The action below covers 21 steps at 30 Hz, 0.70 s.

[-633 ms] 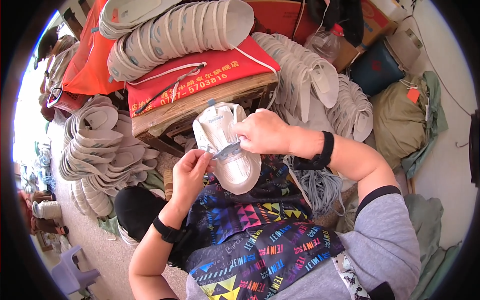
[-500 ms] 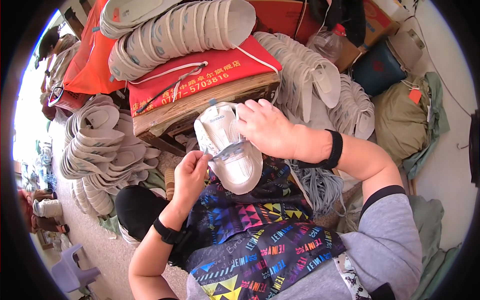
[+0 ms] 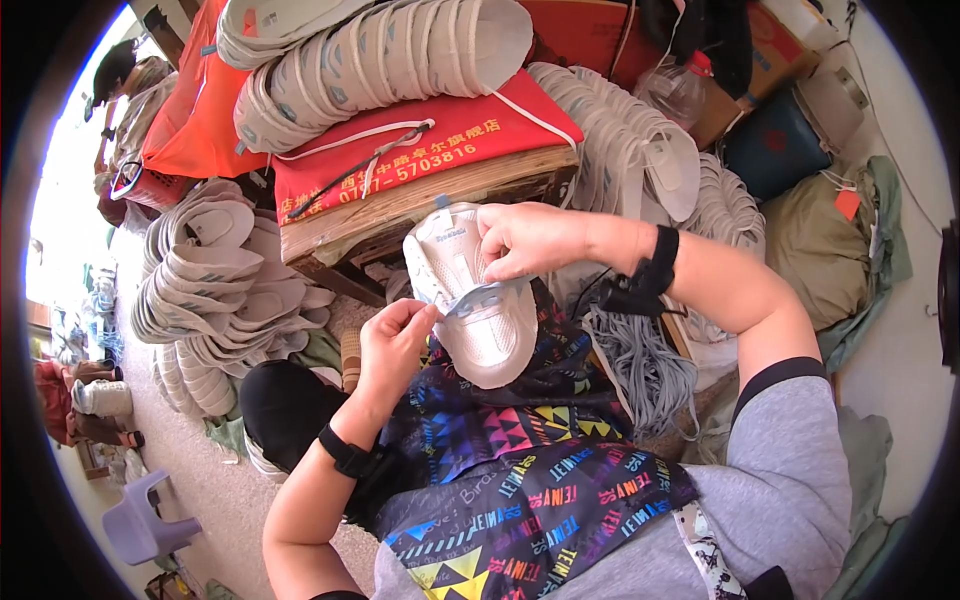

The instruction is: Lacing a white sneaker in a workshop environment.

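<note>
A white shoe upper [image 3: 490, 350] with mesh panels hangs toe down above my lap, its heel end against the edge of a wooden bench [image 3: 350, 228]. Across its lower eyelets runs a flat blue-grey shoelace [image 3: 478, 298]. My left hand [image 3: 392, 342] pinches the lace between thumb and forefinger at the upper's left edge. At the opposite side, my right hand [image 3: 532, 242] is closed with thumb and forefinger on the lace's other end, its curled fingers covering part of the upper. Several loose grey laces [image 3: 648, 375] lie bundled beside my lap.
On the bench a red cloth [image 3: 455, 120] carries a nested row of uppers [image 3: 375, 65]. More stacked uppers [image 3: 200, 265] are on the floor at left, and another row [image 3: 640, 150] at right. A purple stool [image 3: 150, 525] stands at lower left; a blue bin [image 3: 775, 140] is far right.
My right hand has come down from the upper's top right edge to the lace. The lace now stretches between both hands. The whole view has shifted slightly.
</note>
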Each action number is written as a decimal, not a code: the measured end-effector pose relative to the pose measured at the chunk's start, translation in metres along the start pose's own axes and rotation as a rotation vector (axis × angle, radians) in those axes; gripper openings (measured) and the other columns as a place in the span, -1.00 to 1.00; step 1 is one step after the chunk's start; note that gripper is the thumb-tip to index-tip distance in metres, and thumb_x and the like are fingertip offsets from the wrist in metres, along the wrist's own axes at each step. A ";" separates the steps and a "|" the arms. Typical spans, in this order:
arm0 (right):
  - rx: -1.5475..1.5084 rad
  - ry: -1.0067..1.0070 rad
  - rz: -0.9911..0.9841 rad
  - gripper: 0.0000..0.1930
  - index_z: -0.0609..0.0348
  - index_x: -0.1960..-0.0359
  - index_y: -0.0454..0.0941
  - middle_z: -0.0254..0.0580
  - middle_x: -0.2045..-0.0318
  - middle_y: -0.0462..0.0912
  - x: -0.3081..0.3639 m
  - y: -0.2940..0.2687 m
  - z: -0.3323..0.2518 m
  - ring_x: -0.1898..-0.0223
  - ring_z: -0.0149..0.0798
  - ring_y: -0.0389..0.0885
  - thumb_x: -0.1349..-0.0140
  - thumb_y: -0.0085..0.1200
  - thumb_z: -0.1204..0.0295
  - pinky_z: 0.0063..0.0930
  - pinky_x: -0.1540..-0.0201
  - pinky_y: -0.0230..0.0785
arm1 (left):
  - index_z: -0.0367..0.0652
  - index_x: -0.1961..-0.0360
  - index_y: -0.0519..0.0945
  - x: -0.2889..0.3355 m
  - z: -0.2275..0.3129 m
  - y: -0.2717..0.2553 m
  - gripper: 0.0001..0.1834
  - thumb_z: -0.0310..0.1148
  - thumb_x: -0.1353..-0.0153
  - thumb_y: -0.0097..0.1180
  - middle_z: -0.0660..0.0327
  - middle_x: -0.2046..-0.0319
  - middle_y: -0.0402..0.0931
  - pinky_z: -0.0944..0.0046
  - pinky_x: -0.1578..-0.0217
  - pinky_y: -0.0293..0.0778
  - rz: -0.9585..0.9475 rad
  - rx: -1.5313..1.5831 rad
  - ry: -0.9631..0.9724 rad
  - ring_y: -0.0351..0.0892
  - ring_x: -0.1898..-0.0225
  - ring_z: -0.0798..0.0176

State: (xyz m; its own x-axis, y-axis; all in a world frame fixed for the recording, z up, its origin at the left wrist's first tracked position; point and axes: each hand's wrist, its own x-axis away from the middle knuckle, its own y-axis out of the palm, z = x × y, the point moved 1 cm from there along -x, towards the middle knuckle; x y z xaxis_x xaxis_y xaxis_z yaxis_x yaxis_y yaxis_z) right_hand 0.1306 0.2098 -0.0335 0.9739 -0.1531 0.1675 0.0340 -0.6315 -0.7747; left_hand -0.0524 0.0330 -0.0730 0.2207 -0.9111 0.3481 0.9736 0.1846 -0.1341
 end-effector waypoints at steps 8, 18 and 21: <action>-0.781 0.204 0.393 -0.73 0.14 0.47 0.66 -0.30 0.25 0.43 0.007 0.002 -0.050 0.18 -0.38 0.38 -0.28 0.15 0.23 -0.44 0.08 0.27 | -0.18 0.52 0.58 -0.016 0.000 0.002 -0.81 -0.34 -0.19 0.12 0.39 0.55 0.50 0.46 0.47 0.23 -0.108 0.274 -0.044 0.32 0.51 0.56; -1.051 0.107 0.321 -0.78 0.20 0.21 0.54 -0.47 0.52 0.49 -0.005 -0.006 -0.044 0.48 -0.57 0.43 -0.41 0.00 0.29 -0.64 0.35 0.36 | -0.17 0.20 0.58 -0.017 0.057 -0.005 -0.70 -0.44 0.02 0.29 0.16 0.07 0.49 0.14 0.08 0.42 0.232 -0.908 0.918 0.48 0.07 0.05; -0.980 0.158 0.391 -0.80 0.22 0.17 0.50 -0.42 0.50 0.48 -0.014 0.008 -0.038 0.50 -0.57 0.44 -0.42 -0.02 0.33 -0.63 0.41 0.35 | -0.11 0.14 0.56 -0.025 0.059 -0.011 -0.62 -0.42 0.06 0.32 0.18 0.14 0.42 0.05 0.04 0.36 -0.061 -1.077 0.886 0.42 0.05 0.04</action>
State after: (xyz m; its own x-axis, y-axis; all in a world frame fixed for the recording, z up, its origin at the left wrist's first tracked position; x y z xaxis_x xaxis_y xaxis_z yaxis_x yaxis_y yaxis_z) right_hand 0.1091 0.1780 -0.0189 0.8355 -0.5300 0.1448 -0.5386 -0.8422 0.0248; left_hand -0.0657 0.0757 -0.0253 -0.3232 -0.9091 -0.2627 0.3682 0.1349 -0.9199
